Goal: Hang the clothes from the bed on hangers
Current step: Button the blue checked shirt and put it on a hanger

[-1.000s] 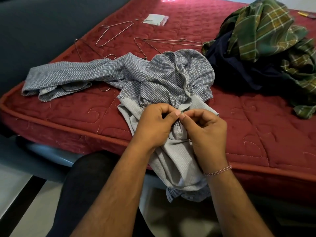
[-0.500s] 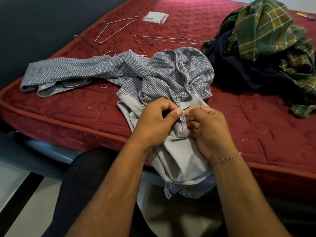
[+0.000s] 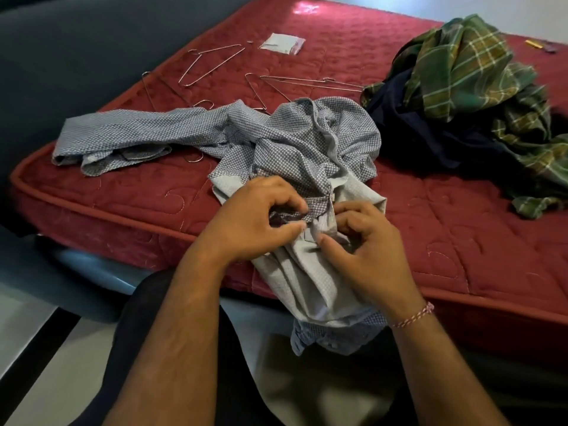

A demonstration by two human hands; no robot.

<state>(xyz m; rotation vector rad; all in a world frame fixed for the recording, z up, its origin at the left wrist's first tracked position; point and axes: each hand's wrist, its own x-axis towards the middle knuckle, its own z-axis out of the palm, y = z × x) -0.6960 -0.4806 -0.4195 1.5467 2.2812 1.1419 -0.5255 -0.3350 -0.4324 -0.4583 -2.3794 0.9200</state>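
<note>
- Checked shirt lies crumpled on the red quilted mattress, its hem draped over the near edge beneath both hands.
- Left hand and right hand each pinch its fabric.
- Beyond the hands, wire hangers rest on the mattress; a plaid pile sits beyond the right hand.
- Grey floor shows below the left arm.

A quilted red mattress with piped edges filled the view. A dark grey wall stood along its left side, and pale floor showed below, lower left.
</note>
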